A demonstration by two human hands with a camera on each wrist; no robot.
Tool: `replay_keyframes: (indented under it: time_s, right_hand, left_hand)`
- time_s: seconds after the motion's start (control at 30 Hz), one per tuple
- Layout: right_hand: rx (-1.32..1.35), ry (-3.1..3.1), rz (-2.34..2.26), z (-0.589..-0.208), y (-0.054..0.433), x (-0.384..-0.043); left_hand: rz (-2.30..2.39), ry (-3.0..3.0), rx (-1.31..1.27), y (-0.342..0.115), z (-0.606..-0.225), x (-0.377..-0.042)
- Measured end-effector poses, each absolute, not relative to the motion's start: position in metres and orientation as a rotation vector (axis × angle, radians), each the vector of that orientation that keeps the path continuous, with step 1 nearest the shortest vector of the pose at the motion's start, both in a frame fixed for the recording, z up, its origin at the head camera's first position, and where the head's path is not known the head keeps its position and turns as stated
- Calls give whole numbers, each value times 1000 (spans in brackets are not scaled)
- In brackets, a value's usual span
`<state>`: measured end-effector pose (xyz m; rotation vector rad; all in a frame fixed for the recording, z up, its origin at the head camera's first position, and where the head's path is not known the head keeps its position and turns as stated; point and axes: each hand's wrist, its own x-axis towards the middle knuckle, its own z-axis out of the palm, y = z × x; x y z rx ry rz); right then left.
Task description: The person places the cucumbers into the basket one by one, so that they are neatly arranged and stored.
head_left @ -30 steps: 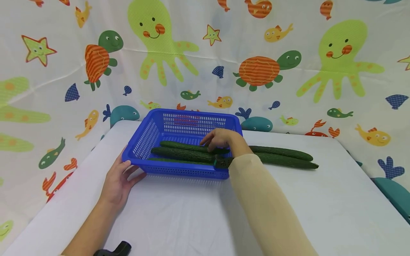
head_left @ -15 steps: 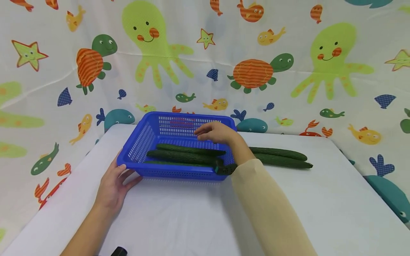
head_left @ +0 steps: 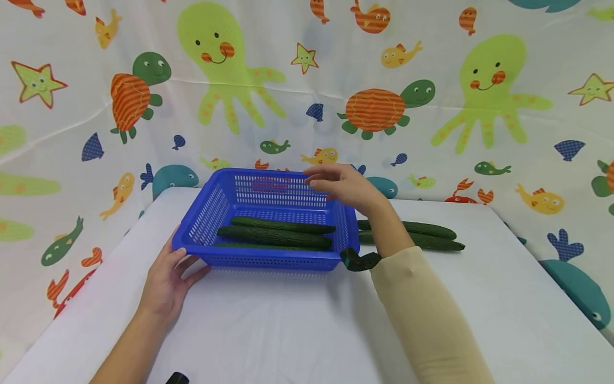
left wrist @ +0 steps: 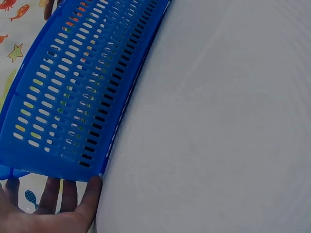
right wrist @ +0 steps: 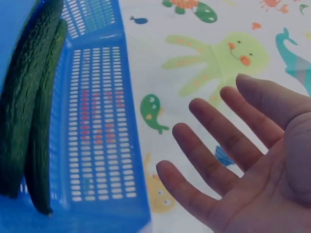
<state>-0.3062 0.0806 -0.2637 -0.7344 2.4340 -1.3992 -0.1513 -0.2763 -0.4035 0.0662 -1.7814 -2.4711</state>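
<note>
- Left hand (head_left: pixel 165 282) gripping basket (head_left: pixel 268 261) at left corner.
- Right hand (head_left: pixel 352 186) hovering near its right end, fingers apart.
- Cucumbers (head_left: pixel 275 236) lying inside, two more cucumbers (head_left: pixel 434 242) alongside.

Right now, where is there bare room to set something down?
Bare table lies in front of the basket, between left forearm and sleeve, and right of the sleeve. Inside the basket, a bare strip of floor runs behind the cucumbers. Crowded: just right of the basket, where two more cucumbers run behind the right forearm.

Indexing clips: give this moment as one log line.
left hand: touching basket; right hand: empty, near basket; cucumbers: some in basket, two on table
</note>
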Motion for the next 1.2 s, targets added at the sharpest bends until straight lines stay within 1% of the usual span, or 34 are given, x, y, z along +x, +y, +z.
replay_keyframes:
  time_s: [0.17, 0.37, 0.7, 0.9, 1.2]
  right_hand:
    - [-739, 2437, -1439, -265, 92, -301]
    - [-726, 2495, -1455, -276, 106, -295]
    - [-725, 2493, -1668, -287, 135, -281]
    - [-744, 2529, -1664, -295, 149, -276]
    - [-652, 2647, -1598, -304, 174, -267]
  left_hand:
    - [-2463, -1788, 49, -278, -402, -151]
    - [-2467, -1791, 68, -277, -402, -152]
    - [-2483, -1772, 68, -276, -402, -153]
    - [-2481, -1773, 82, -277, -405, -153]
    - [-2491, -1762, 81, -276, -405, -154]
